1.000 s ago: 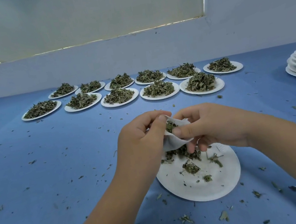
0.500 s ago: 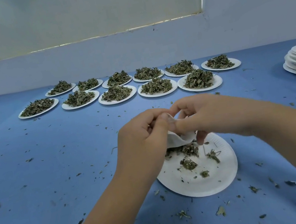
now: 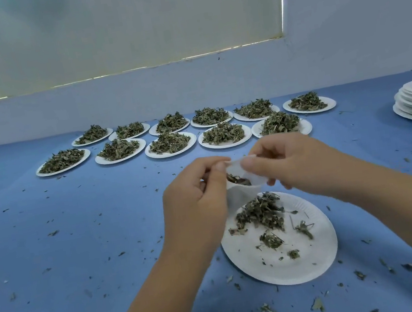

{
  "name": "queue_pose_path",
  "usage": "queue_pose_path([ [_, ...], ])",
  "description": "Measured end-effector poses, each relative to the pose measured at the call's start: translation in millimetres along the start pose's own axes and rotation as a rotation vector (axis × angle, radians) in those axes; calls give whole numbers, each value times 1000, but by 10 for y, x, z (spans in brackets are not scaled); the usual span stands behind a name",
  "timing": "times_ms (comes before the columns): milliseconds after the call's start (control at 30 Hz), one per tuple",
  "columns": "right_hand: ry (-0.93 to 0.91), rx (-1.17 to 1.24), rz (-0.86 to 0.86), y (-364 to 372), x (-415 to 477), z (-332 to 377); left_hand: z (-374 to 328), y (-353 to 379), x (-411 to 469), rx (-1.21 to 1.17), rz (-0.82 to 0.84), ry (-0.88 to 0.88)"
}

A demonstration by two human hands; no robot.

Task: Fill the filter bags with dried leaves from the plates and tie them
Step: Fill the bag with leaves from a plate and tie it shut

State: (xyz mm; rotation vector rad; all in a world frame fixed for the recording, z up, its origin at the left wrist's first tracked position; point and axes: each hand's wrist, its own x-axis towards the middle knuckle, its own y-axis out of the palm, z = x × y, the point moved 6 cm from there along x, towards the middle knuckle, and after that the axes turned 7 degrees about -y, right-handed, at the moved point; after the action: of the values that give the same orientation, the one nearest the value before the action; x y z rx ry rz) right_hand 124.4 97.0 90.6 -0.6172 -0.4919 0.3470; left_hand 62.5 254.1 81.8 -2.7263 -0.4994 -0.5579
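Both the left hand (image 3: 195, 198) and right hand (image 3: 281, 162) pinch the bag (image 3: 242, 185) by its rim, probably the safest hold on something so limp and light.

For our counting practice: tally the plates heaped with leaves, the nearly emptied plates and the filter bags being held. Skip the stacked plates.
Heaped plates: 11
Nearly emptied plates: 1
Filter bags held: 1
Total: 13
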Motion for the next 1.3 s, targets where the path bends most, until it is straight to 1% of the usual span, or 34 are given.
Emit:
queue_pose_path([
  [100,-7,84,-88,-168,-34,49,60,-148,77,-60,-87,-61],
  [167,-43,-38,-101,-174,-109,31,75,-227,109,-89,-130,-83],
  [200,-54,-126,-55,-117,-158,-5,82,-257,123,-106,-147,-91],
  [267,-39,-262,123,79,-265,-104,91,-302,145,-133,-173,-99],
  [367,-66,-376,342,342,-342,-229,95,-320,154,-130,-194,-90],
  [433,-102,-448,419,475,-345,-254,92,-304,142,-119,-191,-79],
  [500,-128,-497,459,560,-348,-258,86,-286,126,-115,-179,-74],
  [667,-135,-558,496,559,-434,-234,128,-274,142,-89,-171,-81],
  [800,-149,-544,527,486,-540,-197,171,-267,159,-87,-167,-88],
  [1000,-167,-615,404,491,-503,-111,171,-252,158,-63,-163,-84],
  [1167,-249,-642,443,735,-467,-29,168,-232,143,-38,-157,-78],
  [1300,-311,-617,454,716,-526,12,186,-226,145,-29,-148,-81],
])
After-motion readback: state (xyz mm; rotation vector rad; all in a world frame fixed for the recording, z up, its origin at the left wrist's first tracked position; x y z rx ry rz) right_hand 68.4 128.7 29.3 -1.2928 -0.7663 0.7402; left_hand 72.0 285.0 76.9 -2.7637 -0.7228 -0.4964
